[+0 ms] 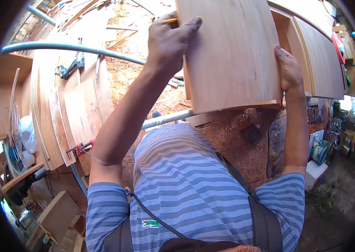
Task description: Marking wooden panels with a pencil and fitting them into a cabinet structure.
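A broad, pale wooden panel (230, 54) is held up in front of me, across an open wooden cabinet frame (284, 35). My left hand (172, 42) grips its left edge, the thumb lying on the face and the other fingers partly hidden. A thin yellow pencil (170, 20) is also tucked in that hand. On the opposite edge, my right hand (290, 69) is closed with its thumb along the side; its fingers are hidden behind the panel. The lower edge of the panel sits at the cabinet's front, though I cannot tell whether it touches.
A metal pipe (77, 48) curves across the left, with another pipe (169, 119) below the panel. Boards (81, 105) on the left carry a cordless drill (70, 67) and a red clamp (81, 148). Another cabinet door (317, 54) stands at right. Sawdust covers the ground.
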`<state>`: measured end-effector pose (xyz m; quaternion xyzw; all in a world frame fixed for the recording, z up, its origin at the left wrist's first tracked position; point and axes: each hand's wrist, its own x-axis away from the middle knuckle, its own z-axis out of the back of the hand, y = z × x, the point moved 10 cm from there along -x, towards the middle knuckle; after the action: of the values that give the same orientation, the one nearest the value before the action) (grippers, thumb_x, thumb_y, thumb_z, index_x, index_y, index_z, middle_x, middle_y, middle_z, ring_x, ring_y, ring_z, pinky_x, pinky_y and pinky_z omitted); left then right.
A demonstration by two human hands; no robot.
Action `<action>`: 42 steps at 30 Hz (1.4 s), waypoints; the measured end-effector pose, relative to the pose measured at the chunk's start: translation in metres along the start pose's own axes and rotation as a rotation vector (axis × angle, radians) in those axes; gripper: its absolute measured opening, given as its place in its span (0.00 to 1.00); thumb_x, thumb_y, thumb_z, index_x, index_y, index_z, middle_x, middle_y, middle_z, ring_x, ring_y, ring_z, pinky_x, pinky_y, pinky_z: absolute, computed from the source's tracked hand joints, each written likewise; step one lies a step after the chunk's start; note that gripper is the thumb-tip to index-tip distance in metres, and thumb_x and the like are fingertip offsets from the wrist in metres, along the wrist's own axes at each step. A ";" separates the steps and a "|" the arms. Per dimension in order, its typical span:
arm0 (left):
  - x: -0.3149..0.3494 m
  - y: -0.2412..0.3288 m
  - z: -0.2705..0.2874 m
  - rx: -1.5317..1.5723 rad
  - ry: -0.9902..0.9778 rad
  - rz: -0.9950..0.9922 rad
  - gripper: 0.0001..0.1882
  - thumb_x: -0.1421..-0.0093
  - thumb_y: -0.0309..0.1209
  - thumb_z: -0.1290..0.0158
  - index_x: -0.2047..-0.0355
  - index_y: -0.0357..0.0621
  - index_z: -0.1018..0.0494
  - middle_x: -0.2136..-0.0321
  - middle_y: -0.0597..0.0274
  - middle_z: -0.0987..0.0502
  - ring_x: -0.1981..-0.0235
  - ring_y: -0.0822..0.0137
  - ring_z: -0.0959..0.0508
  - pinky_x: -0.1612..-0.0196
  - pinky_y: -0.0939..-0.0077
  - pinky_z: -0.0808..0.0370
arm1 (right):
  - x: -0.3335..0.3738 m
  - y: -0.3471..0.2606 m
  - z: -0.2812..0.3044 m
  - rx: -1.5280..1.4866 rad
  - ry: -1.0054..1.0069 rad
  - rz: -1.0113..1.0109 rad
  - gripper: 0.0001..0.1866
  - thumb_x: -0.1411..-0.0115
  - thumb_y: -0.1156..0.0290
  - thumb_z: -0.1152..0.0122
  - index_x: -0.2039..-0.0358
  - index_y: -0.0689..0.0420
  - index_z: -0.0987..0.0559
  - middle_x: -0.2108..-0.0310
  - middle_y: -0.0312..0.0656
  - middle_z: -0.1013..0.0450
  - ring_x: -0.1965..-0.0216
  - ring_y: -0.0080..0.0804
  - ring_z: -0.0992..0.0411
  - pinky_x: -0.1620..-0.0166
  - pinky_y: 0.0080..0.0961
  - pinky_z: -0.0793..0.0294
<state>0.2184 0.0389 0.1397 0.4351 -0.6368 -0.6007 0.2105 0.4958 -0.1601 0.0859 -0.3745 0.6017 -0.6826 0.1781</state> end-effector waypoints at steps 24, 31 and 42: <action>-0.015 -0.183 -0.082 -0.116 0.095 0.575 0.16 0.51 0.22 0.38 0.62 0.28 0.26 0.69 0.53 0.21 0.70 0.68 0.22 0.66 0.74 0.22 | -0.054 0.041 0.123 0.292 0.161 -0.015 0.20 0.36 0.64 0.42 0.54 0.70 0.23 0.59 0.44 0.23 0.60 0.28 0.25 0.54 0.23 0.26; -0.016 -0.179 -0.081 -0.184 0.043 0.628 0.19 0.53 0.26 0.36 0.60 0.31 0.25 0.65 0.50 0.20 0.65 0.64 0.20 0.60 0.71 0.23 | -0.043 0.026 0.127 0.502 0.264 0.041 0.21 0.36 0.62 0.41 0.52 0.67 0.24 0.60 0.44 0.23 0.60 0.29 0.25 0.55 0.24 0.26; 0.054 -0.113 -0.077 -0.393 -0.223 0.374 0.39 0.57 0.37 0.31 0.50 0.31 0.39 0.61 0.39 0.27 0.62 0.44 0.23 0.58 0.58 0.25 | 0.106 -0.024 0.045 1.266 0.010 0.604 0.43 0.51 0.52 0.28 0.39 0.60 0.34 0.43 0.49 0.33 0.45 0.40 0.31 0.42 0.32 0.35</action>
<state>0.2848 -0.0377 0.0330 0.1923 -0.5966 -0.7074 0.3266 0.4638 -0.2594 0.1395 -0.0119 0.1671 -0.8241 0.5411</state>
